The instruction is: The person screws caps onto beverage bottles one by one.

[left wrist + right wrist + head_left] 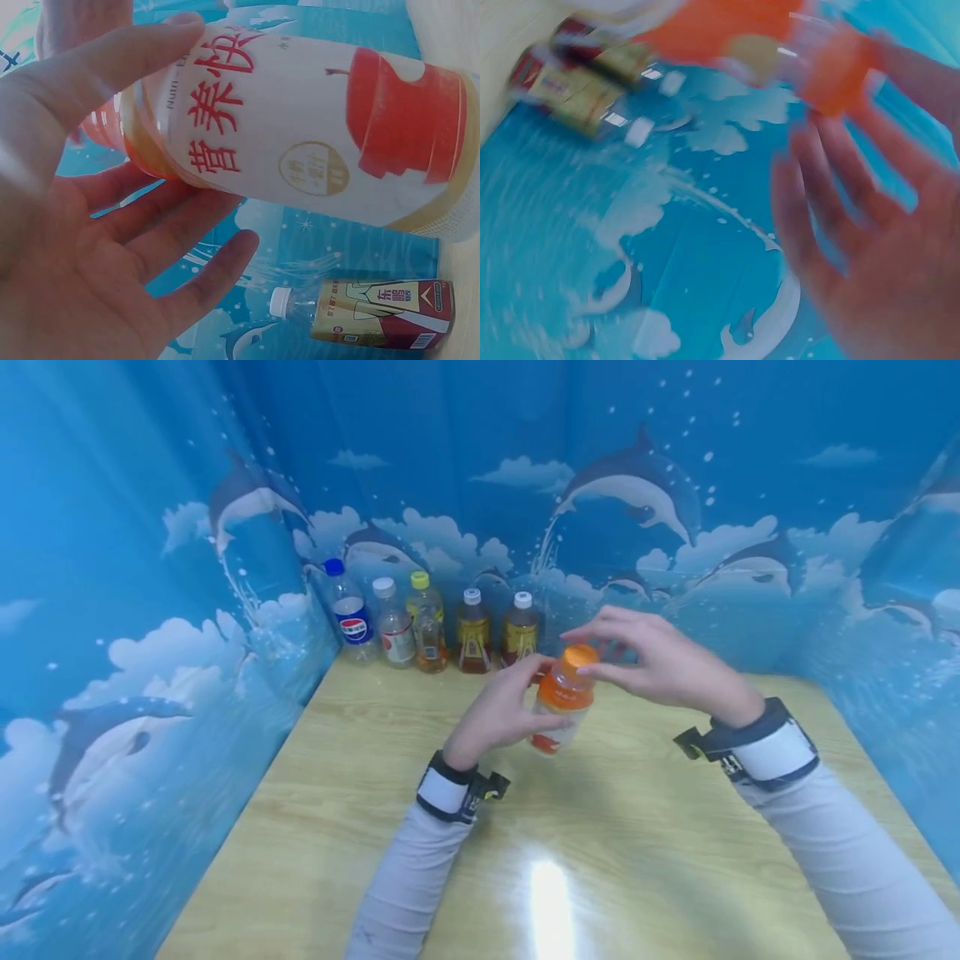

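Note:
My left hand [502, 714] grips a plastic drink bottle [300, 127] between thumb and fingers, tilted above the table. A white label with red characters and a red apple picture wraps its body. At its top, the orange cap [580, 657] is pinched by the thumb and fingers of my right hand [652, 660]. The right wrist view is blurred, with that hand's fingertips right at the orange cap [840, 75]. In the left wrist view, the ring and little fingers of the left hand [112, 225] spread away from the bottle.
Along the back left of the wooden table [360, 810] stand a blue-capped Pepsi bottle [354, 618], a white-capped bottle [395, 627], a yellow-capped bottle [427, 622] and two brown drink bottles [473, 631] with white caps. A blue dolphin-print curtain [510, 427] surrounds the table's back and sides.

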### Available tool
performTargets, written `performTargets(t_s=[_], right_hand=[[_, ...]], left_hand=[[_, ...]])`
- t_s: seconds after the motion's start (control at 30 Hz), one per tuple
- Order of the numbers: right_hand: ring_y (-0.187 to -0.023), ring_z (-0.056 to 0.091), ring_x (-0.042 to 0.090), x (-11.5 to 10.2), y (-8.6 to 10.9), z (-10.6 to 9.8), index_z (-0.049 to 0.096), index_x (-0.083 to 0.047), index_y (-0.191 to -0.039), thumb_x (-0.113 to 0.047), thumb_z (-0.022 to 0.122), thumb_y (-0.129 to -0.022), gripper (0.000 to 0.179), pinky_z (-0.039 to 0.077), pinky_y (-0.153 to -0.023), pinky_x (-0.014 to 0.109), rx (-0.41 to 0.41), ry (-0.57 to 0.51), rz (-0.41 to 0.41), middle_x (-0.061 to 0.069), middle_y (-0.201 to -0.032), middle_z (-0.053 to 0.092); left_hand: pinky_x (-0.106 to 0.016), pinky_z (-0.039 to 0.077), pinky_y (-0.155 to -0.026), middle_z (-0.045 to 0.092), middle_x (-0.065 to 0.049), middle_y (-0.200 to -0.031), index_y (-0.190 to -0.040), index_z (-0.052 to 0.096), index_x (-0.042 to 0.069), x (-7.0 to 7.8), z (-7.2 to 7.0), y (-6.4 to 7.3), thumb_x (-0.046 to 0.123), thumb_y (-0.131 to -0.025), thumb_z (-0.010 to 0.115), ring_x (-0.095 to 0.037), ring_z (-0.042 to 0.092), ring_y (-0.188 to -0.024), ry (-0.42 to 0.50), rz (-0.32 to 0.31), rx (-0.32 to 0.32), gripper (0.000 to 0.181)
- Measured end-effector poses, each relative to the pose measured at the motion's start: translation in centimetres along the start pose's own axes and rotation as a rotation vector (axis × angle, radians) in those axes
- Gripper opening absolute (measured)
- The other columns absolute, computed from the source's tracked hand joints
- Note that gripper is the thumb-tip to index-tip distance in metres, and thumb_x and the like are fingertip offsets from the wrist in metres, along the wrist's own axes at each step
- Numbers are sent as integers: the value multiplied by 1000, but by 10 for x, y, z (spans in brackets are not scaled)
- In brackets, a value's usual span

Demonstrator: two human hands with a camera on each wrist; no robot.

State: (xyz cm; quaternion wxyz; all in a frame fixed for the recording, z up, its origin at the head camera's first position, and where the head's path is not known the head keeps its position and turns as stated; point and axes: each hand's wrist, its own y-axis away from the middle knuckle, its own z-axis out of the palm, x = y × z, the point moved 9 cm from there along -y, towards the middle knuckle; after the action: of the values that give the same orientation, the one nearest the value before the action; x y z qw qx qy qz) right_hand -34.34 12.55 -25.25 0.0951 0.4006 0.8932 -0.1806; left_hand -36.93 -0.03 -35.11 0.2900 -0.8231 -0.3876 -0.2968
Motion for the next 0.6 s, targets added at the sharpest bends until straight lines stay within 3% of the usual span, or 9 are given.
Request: performTargets(t_s=[0.07,0.13,0.2,0.3,0.43,0.6], right_hand=[[-94,58,14,5,1,1,61,-21,-139,-42,74,-92,52,54,-72,35,32,56,56,-4,-107,63],[-100,59,15,8,4,1,57,-26,-143,-48,74,-90,61,56,-77,39,40,62,73,-4,-114,62],[-115,59,18,7,6,1,51,-29,-149,-42,74,-92,63,57,-89,46,22,24,35,-3,-130,60],[-127,56,21,2,9,0,50,-29,-150,-20,72,-96,60,54,-99,51,-26,-78,-46,-2,-143,56],[-120,59,17,-2,9,1,60,-20,-142,-9,69,-96,48,57,-96,45,-52,-107,-89,-4,-133,62],[-112,59,20,-8,9,1,66,-9,-131,-7,72,-93,38,57,-91,45,5,-85,-98,2,-120,63]], left_hand=[[-39,52,-103,60,2,-138,-142,50,19,1,1,1,38,-82,85,-16,58,-124,9,4,-1,72],[-39,52,-103,61,2,-137,-142,50,19,3,2,2,40,-82,85,-17,58,-123,14,10,-1,72],[-39,52,-103,61,1,-137,-142,50,19,4,2,2,40,-82,85,-17,58,-124,16,14,-2,73],[-39,49,-106,60,2,-138,-142,50,18,5,3,2,39,-81,86,-15,58,-124,15,22,-12,74],[-36,50,-105,60,3,-138,-144,50,19,6,5,1,39,-81,86,-13,58,-123,35,34,-34,75],[-32,52,-100,60,3,-136,-145,49,19,6,6,1,39,-81,86,-11,59,-119,61,78,-64,77]])
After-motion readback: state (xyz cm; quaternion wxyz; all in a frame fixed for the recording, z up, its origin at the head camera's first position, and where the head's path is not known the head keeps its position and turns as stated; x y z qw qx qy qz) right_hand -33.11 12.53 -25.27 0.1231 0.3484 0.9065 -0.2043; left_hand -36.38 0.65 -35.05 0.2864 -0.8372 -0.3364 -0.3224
